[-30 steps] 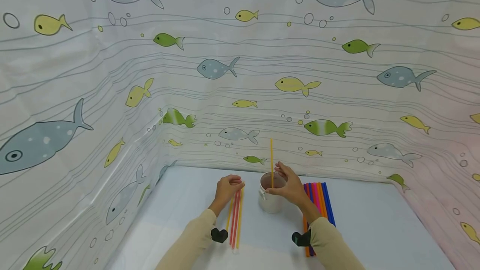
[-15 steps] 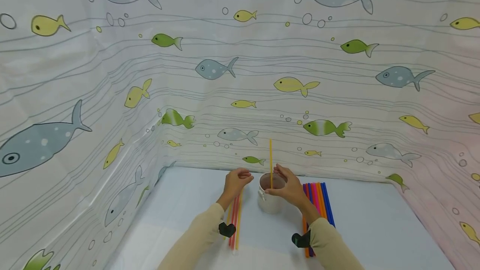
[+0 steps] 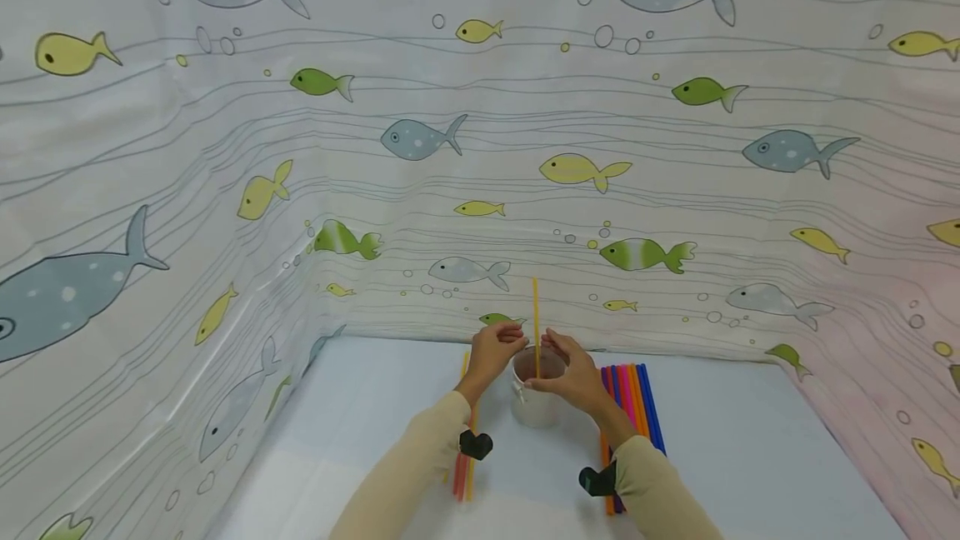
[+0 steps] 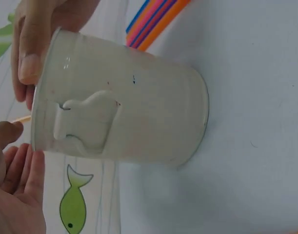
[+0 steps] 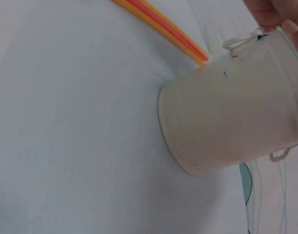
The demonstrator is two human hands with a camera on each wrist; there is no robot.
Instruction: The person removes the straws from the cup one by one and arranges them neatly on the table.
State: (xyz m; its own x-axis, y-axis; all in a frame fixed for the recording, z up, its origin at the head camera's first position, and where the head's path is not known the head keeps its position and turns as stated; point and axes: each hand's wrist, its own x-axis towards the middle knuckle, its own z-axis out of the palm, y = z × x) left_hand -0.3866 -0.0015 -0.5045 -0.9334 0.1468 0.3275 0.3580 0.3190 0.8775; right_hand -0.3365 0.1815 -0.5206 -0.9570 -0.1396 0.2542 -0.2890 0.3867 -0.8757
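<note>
A small off-white bucket [image 3: 536, 407] with little side handles stands upright on the table. One thin yellow straw [image 3: 536, 315] rises out of it. My right hand [image 3: 576, 375] grips the bucket's rim, thumb on the near side and fingers at the far side. At the rim's left is my left hand [image 3: 492, 357], fingers loosely extended and nothing visibly held. In the left wrist view, the left thumb [image 4: 9, 134] is close to the straw, and the fingertips are beside the rim; whether they touch it I cannot tell. Red and yellow straws [image 3: 461, 477] lie under the left forearm, partly hidden.
Right of the bucket, a row of orange, purple, pink and blue straws [image 3: 637, 407] lies partly under the right forearm. The white table [image 3: 720, 440] ends at a fish-print curtain [image 3: 480, 165] at the back and sides.
My left hand has moved from the top of the red and yellow straws rightward to the bucket's rim. The right hand stays on the bucket. The head view has shifted slightly.
</note>
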